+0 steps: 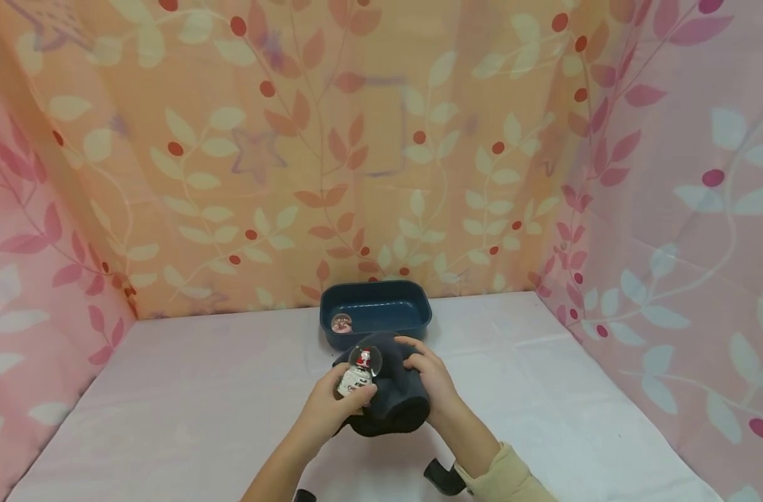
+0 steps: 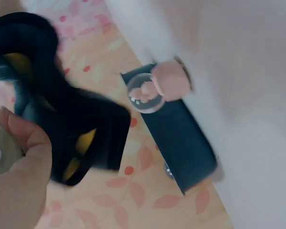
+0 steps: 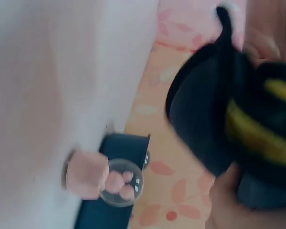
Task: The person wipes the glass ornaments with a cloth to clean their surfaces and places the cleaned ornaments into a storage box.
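My left hand (image 1: 323, 411) holds a snow globe (image 1: 358, 380) by its white base, thumb across the front; a small red-and-white Santa figure is inside. Beside it, my right hand (image 1: 437, 383) grips a dark blue soft fabric item (image 1: 394, 383) by its right side. Both wrist views show yellow on this item's inside, but its exact kind is unclear. The globe rests close against the fabric. In the left wrist view a second snow globe with a pink base (image 2: 171, 80) stands on the table before the basin; the fabric and hands hide it in the head view.
A dark blue basin (image 1: 381, 343) stands at the back of the white table (image 1: 218, 404), with a small globe (image 1: 341, 323) in its left end. A black curved piece (image 1: 444, 478) is by the right sleeve (image 1: 503, 474). Patterned cloth (image 1: 318, 139) encloses the back and sides.
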Action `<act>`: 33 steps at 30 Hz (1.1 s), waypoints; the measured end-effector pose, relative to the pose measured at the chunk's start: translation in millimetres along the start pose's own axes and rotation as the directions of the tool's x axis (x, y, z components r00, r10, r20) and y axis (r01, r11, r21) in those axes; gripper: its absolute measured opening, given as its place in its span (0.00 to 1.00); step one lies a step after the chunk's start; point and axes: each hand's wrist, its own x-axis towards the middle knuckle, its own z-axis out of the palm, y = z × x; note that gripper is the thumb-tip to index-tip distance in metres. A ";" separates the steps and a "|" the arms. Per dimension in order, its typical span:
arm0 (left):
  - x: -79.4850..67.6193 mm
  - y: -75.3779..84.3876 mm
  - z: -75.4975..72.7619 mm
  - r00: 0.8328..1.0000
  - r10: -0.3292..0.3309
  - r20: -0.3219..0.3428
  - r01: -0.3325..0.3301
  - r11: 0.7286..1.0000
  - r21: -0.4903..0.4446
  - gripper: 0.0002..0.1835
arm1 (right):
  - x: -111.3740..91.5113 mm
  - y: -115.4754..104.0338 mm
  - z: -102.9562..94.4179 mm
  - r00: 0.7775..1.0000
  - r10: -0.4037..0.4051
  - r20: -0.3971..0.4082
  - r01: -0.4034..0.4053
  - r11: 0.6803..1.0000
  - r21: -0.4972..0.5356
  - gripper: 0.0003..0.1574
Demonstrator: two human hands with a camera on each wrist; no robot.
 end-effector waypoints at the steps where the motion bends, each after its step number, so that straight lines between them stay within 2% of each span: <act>1: -0.2 0.6 0.8 1.000 -0.020 -0.024 0.019 0.999 -0.035 0.23 | -2.0 0.7 -0.9 0.998 -0.036 -0.045 0.036 0.999 0.002 0.30; 3: -0.8 2.4 2.0 0.997 -0.056 -0.061 0.050 0.995 -0.090 0.22 | -6.7 1.5 -2.0 0.977 -0.154 -0.145 0.148 0.988 -0.050 0.29; 4: -1.2 3.8 2.6 0.995 -0.073 -0.070 0.065 0.991 -0.114 0.22 | -9.3 1.8 -1.7 0.954 -0.244 -0.174 0.228 0.968 -0.104 0.28; 5: -1.1 4.9 3.1 0.994 -0.085 -0.065 0.075 0.987 -0.144 0.23 | -11.6 3.1 -0.6 0.916 -0.355 -0.186 0.323 0.929 -0.180 0.27; 6: -1.4 6.0 3.4 0.994 -0.093 -0.053 0.083 0.981 -0.175 0.25 | -13.6 4.7 0.9 0.863 -0.475 -0.172 0.425 0.867 -0.261 0.26; 7: -1.7 7.3 3.9 0.994 -0.099 -0.033 0.090 0.973 -0.212 0.28 | -14.7 6.9 2.8 0.793 -0.594 -0.135 0.528 0.780 -0.335 0.25; 8: -2.1 8.5 4.6 0.995 -0.098 -0.009 0.093 0.963 -0.251 0.31 | -14.9 9.1 4.6 0.704 -0.707 -0.074 0.624 0.665 -0.411 0.25; 9: -2.1 9.5 5.6 0.995 -0.095 0.018 0.096 0.952 -0.289 0.34 | -14.3 11.8 6.5 0.599 -0.801 0.012 0.715 0.529 -0.457 0.25; 10: -2.1 10.3 6.5 0.995 -0.090 0.053 0.103 0.940 -0.326 0.36 | -13.1 14.5 8.1 0.484 -0.868 0.113 0.789 0.376 -0.487 0.24; 11: -2.0 10.6 7.3 0.993 -0.080 0.086 0.105 0.930 -0.351 0.38 | -10.9 17.2 9.5 0.373 -0.903 0.215 0.837 0.227 -0.497 0.22; 12: -2.1 10.8 8.1 0.991 -0.072 0.109 0.108 0.923 -0.369 0.39 | -8.1 19.1 10.1 0.276 -0.910 0.308 0.867 0.097 -0.489 0.20; 13: -1.9 10.5 8.7 0.990 -0.063 0.125 0.106 0.919 -0.379 0.39 | -5.1 20.8 10.4 0.199 -0.901 0.386 0.881 -0.008 -0.473 0.17; 14: -1.5 9.7 8.7 0.989 -0.052 0.137 0.101 0.919 -0.382 0.39 | -1.9 22.3 10.3 0.140 -0.882 0.450 0.886 -0.091 -0.455 0.15; 15: -1.0 9.0 8.7 0.989 -0.047 0.143 0.099 0.919 -0.381 0.38 | 1.2 23.9 10.2 0.100 -0.863 0.496 0.886 -0.150 -0.439 0.13; 16: -0.3 8.0 8.4 0.988 -0.040 0.150 0.095 0.921 -0.377 0.37 | 4.0 25.4 9.9 0.082 -0.847 0.526 0.882 -0.184 -0.434 0.12; 17: 0.4 6.7 7.8 0.988 -0.036 0.149 0.089 0.925 -0.369 0.36 | 6.7 26.9 9.6 0.077 -0.838 0.540 0.878 -0.200 -0.435 0.12; 18: 1.3 5.4 7.1 0.988 -0.034 0.149 0.087 0.928 -0.363 0.34 | 8.7 28.6 9.3 0.089 -0.838 0.538 0.878 -0.189 -0.439 0.12; 20: 3.0 2.6 5.8 0.987 -0.035 0.156 0.089 0.931 -0.354 0.32 | 11.0 31.2 9.4 0.127 -0.847 0.515 0.879 -0.144 -0.454 0.15; 23: 4.7 -0.3 4.6 0.985 -0.041 0.167 0.097 0.935 -0.341 0.28 | 10.5 33.3 11.5 0.206 -0.869 0.450 0.883 -0.034 -0.469 0.26; 25: 5.5 -1.8 3.7 0.984 -0.042 0.171 0.098 0.938 -0.333 0.26 | 9.0 32.9 13.7 0.275 -0.880 0.387 0.876 0.063 -0.478 0.29; 26: 6.0 -2.3 3.4 0.984 -0.042 0.172 0.098 0.939 -0.329 0.25 | 8.4 32.3 14.9 0.321 -0.881 0.348 0.867 0.126 -0.482 0.29; 27: 6.5 -2.7 3.2 0.984 -0.042 0.174 0.097 0.942 -0.322 0.24 | 7.7 31.6 15.8 0.379 -0.873 0.307 0.852 0.199 -0.485 0.28; 28: 6.9 -3.0 3.1 0.984 -0.045 0.175 0.099 0.945 -0.313 0.24 | 7.1 30.5 16.4 0.444 -0.857 0.263 0.827 0.280 -0.487 0.27; 30: 7.5 -3.6 3.0 0.983 -0.053 0.174 0.103 0.951 -0.292 0.23 | 5.9 27.8 16.8 0.591 -0.788 0.173 0.756 0.466 -0.460 0.24; 32: 7.7 -4.3 2.5 0.981 -0.061 0.184 0.111 0.955 -0.275 0.23 | 5.3 24.7 16.1 0.730 -0.677 0.094 0.650 0.645 -0.401 0.22; 33: 7.7 -4.7 1.9 0.979 -0.064 0.191 0.115 0.957 -0.265 0.23 | 5.5 22.9 15.4 0.788 -0.612 0.069 0.593 0.723 -0.355 0.22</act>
